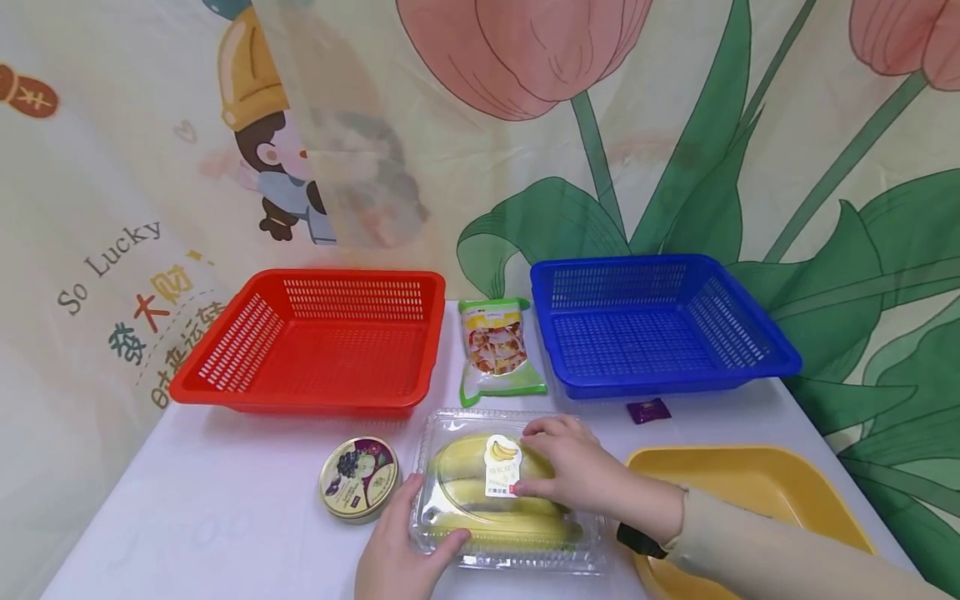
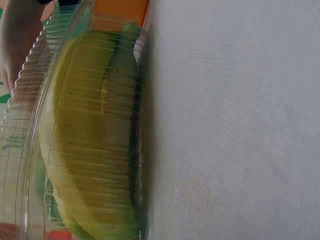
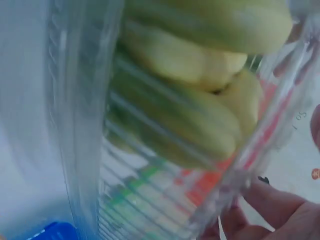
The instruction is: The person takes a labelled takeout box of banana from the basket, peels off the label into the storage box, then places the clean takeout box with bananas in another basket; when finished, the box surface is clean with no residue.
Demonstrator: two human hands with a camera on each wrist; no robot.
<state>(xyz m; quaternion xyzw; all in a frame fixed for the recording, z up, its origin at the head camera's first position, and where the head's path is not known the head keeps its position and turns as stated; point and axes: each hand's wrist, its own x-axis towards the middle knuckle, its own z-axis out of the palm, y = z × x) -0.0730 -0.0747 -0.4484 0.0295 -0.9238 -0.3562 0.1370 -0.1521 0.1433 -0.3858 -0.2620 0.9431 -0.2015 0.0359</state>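
Observation:
A clear plastic clamshell box point(image 1: 592, 557) of yellow-green bananas point(image 1: 517, 529) lies at the front middle in the head view, a white banana label point(image 1: 501, 467) on its lid. My left hand point(image 1: 401, 546) holds its left front corner, thumb over the front part of the lid and fingers along the left side. From the right, my right hand point(image 1: 573, 462) grips over the lid, thumb by the label and fingers curled farther back. The left wrist view has the bananas point(image 2: 85, 135) close above the white cloth. Curled fingers point(image 3: 270, 200) meet the lid's edge in the right wrist view.
A round tin point(image 1: 360, 479) stands left of the box. Behind are a red basket point(image 1: 330, 358), a green-edged snack bag point(image 1: 497, 350) and a blue basket point(image 1: 637, 333). A small purple packet point(image 1: 648, 411) lies before the blue basket; a yellow tray point(image 1: 750, 483) sits under the right forearm.

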